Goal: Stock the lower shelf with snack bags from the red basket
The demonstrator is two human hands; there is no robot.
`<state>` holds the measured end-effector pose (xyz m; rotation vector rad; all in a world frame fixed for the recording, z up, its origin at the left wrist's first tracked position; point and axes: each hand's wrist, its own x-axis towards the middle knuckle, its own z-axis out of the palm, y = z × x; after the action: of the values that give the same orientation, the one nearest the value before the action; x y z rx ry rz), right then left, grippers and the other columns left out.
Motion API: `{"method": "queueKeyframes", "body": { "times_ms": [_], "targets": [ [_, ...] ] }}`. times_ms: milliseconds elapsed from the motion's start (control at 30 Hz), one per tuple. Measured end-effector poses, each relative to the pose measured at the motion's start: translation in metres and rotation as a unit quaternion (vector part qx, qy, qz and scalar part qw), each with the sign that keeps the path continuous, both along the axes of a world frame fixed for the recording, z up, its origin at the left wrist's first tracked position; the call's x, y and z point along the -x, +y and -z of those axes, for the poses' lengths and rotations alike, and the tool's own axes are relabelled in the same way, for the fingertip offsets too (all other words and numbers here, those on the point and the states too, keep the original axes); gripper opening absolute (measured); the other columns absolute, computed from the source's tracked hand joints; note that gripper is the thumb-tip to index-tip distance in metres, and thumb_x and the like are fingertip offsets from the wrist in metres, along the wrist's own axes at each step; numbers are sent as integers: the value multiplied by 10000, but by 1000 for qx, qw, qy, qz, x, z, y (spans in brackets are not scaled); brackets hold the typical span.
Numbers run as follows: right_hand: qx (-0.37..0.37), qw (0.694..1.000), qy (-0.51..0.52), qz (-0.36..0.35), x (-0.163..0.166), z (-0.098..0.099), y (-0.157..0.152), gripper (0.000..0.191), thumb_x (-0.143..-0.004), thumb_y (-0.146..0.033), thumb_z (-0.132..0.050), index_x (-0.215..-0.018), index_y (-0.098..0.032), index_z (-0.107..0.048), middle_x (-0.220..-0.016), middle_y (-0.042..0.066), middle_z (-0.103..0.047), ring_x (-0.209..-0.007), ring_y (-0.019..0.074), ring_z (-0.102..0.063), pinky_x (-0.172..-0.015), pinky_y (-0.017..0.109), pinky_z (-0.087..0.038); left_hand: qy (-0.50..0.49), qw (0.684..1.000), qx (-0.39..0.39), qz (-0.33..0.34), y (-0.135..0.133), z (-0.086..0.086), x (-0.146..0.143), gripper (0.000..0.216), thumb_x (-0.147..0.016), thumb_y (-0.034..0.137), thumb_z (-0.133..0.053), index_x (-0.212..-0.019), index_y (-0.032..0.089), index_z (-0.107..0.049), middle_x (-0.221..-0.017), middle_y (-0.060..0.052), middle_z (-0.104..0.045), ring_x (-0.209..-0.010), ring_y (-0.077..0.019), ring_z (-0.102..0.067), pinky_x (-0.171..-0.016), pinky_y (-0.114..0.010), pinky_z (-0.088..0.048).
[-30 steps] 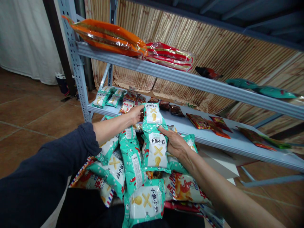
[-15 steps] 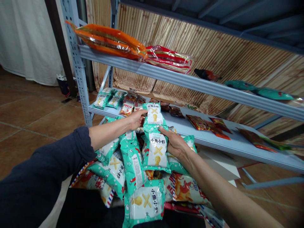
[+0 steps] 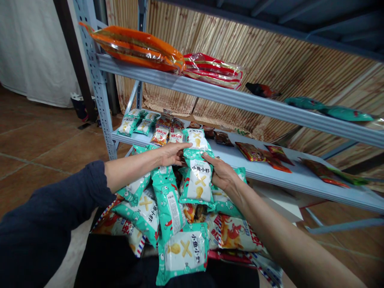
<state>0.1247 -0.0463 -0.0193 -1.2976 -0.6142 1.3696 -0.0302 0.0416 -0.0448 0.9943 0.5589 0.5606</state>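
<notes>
1. Left hand (image 3: 177, 154) has shifted toward the seam since half a second ago, and the lower teal packet (image 3: 198, 182) has risen a little.
2. It pinches the upper teal packet (image 3: 197, 140) by its lower left edge; the right hand (image 3: 223, 174) grips the lower one's top right corner. Both packets hang end to end at mid-view, before the lower shelf (image 3: 223, 154).
3. Clockwise from them: red-striped bag (image 3: 214, 72), twelve; red packet (image 3: 250, 152), three; white box (image 3: 279, 206), four; loose teal packet (image 3: 184, 250), six, on a crowded heap directly beneath; orange bag (image 3: 138, 48), ten to eleven, on the upper shelf beam (image 3: 168, 82).
4. Brown tiled floor (image 3: 36, 144) lies at nine, white curtain (image 3: 36, 60) at ten, ribbed backing (image 3: 255, 44) at one.
</notes>
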Motion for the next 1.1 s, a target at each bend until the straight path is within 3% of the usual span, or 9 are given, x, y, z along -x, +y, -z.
{"method": "queueKeyframes", "body": {
  "times_ms": [133, 267, 567, 733, 833, 1100],
  "targets": [
    [6, 1000, 4, 9, 0, -1, 6, 118, -822, -132, -490, -806, -123, -606, -717, 49, -696, -598, 143, -641, -625, 280, -534, -11, 999, -13, 30, 2, 10, 0, 254, -717, 249, -621, -956, 165, -612, -876, -88, -643, -887, -212, -556, -791, -382, -404],
    [6, 1000, -2, 18, 2, -5, 11, 95, -815, -131, -505, -801, -127, -598, -685, 37, -689, -558, 127, -626, -588, 258, -529, -13, 1000, -12, 1, 2, 11, -3, 208, -714, 215, -625, -911, 148, -615, -855, -94, -640, -909, -220, -535, -800, -389, -386],
    [-17, 1000, -20, 0, 1, -12, 21, 124, -833, -180, -490, -817, -141, -607, -702, 21, -690, -587, 125, -626, -640, 270, -526, 3, 997, 2, -75, -16, -18, -6, 174, -725, 230, -633, -888, 180, -600, -827, -65, -633, -850, -193, -551, -749, -335, -427],
    [-38, 999, -20, -18, 1, -14, 5, 227, -812, -364, -520, -898, -181, -622, -839, 37, -696, -722, 165, -643, -726, 327, -517, -9, 994, 27, -107, -12, -33, -12, 134, -761, 188, -591, -885, 137, -598, -680, -61, -622, -680, -153, -555, -684, -320, -442],
    [-29, 999, -26, -33, -4, -12, -11, 296, -772, -417, -559, -964, -198, -613, -932, 50, -681, -816, 187, -633, -769, 372, -503, -23, 994, 25, -102, -6, -37, -13, 179, -757, 179, -593, -934, 153, -601, -679, -47, -628, -695, -151, -561, -684, -306, -447],
    [-21, 999, 27, -38, -10, 0, -40, 174, -687, -62, -630, -830, -161, -620, -899, 22, -671, -817, 132, -625, -756, 283, -539, -58, 992, -28, -109, -18, -47, 6, 171, -778, 139, -534, -940, 142, -588, -832, -49, -643, -923, -157, -544, -743, -257, -427]
  ]
}}
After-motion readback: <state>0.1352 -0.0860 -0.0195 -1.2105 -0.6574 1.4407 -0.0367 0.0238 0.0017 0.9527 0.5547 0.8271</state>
